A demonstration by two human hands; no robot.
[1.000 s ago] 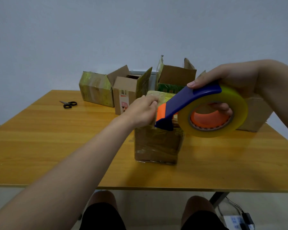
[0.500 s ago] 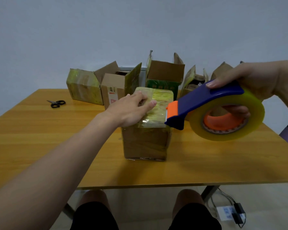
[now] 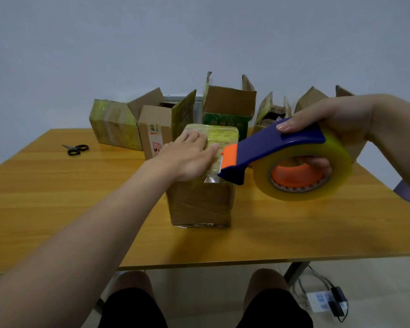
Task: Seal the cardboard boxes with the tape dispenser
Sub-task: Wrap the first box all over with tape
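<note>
At table centre, my left hand (image 3: 189, 159) lies flat on the taped box (image 3: 200, 185) top. Right hand (image 3: 329, 129) grasps the tape dispenser (image 3: 284, 159), blade at the near top edge. Judged step: tape laid; next, sever and smooth down.

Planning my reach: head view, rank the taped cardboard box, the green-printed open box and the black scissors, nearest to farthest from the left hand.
1. Taped cardboard box, under the left hand.
2. Green-printed open box, just behind.
3. Black scissors, far to the left.
</note>
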